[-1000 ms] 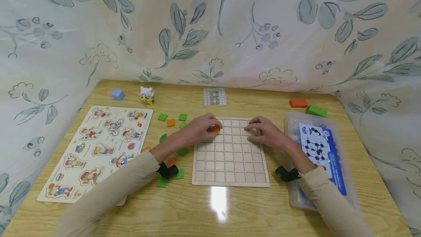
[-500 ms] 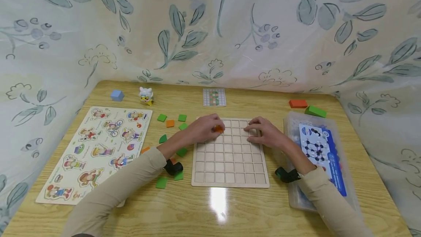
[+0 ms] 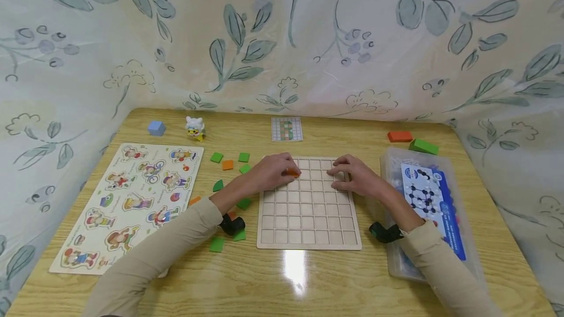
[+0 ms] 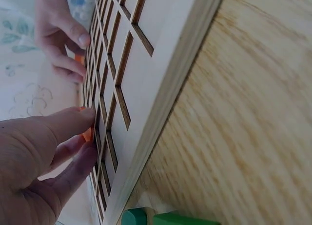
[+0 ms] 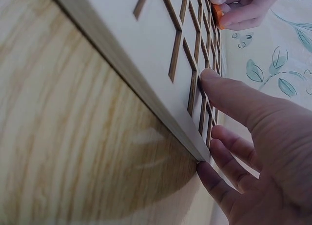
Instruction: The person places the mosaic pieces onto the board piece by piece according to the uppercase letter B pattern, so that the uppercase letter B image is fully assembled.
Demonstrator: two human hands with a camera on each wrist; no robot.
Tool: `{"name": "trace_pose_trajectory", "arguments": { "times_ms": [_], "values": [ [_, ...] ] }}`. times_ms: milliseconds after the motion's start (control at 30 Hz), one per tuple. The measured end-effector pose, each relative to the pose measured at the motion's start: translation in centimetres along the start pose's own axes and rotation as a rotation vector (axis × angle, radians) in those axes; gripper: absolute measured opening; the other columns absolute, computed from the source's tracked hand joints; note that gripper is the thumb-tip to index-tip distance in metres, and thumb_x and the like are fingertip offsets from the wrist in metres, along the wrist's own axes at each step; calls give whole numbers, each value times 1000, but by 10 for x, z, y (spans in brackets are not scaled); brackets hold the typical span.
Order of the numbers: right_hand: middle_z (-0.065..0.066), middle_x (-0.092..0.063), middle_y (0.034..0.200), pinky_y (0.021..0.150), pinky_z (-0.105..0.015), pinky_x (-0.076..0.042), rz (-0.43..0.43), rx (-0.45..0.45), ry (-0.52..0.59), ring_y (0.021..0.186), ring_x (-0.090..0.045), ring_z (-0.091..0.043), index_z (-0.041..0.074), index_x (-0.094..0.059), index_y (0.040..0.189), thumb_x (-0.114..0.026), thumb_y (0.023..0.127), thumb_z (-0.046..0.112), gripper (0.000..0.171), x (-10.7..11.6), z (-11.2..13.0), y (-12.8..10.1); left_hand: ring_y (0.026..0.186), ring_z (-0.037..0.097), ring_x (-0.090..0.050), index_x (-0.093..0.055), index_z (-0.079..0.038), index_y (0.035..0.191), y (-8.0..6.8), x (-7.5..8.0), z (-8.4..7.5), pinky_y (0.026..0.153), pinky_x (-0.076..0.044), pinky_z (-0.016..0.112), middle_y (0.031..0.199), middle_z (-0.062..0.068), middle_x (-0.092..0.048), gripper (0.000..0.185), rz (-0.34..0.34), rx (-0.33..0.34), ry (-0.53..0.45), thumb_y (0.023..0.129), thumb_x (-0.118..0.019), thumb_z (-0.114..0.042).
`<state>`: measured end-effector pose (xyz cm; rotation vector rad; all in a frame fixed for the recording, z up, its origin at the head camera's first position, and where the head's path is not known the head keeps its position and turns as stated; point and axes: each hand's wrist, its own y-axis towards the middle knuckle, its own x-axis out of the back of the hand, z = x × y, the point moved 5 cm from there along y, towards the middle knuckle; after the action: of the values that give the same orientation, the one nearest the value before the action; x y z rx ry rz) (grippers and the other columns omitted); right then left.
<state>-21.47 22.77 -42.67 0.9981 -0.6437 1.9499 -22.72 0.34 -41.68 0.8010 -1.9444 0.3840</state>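
Note:
A wooden grid board (image 3: 308, 247) lies in the middle of the table. Over its far left part, my left hand (image 3: 275, 171) pinches an orange tile (image 3: 293, 172) between thumb and fingers. The left wrist view shows this tile (image 4: 87, 134) right at the grid's cells, partly hidden by the fingertips. My right hand (image 3: 359, 177) rests at the board's far right side, fingers spread and loosely bent. In the right wrist view the right thumb (image 5: 219, 83) touches the grid while a fingertip sits at the board's corner; nothing is held there.
Several green tiles (image 3: 216, 244) and orange tiles (image 3: 227, 165) lie left of the board. A pattern card (image 3: 287, 129) is behind it. A picture puzzle (image 3: 145, 199) lies at left, a plastic box (image 3: 394, 263) at right. Blocks (image 3: 399, 136) and a small figurine (image 3: 195, 127) stand toward the back.
My left hand has shifted slightly right over the board with the orange tile, which now sits flatter at the grid. The right hand has stayed in place.

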Motion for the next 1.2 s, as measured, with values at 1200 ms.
{"name": "trace_pose_trajectory", "arguments": {
  "times_ms": [1200],
  "values": [
    [-22, -50, 127, 93, -51, -41, 22, 25, 0, 117, -47, -37, 6, -68, 118, -72, 88, 18, 33, 5, 1, -5, 88, 22, -69, -67, -5, 113, -148, 68, 35, 72, -56, 33, 111, 13, -66, 24, -97, 295, -46, 91, -66, -13]
  ]
}}
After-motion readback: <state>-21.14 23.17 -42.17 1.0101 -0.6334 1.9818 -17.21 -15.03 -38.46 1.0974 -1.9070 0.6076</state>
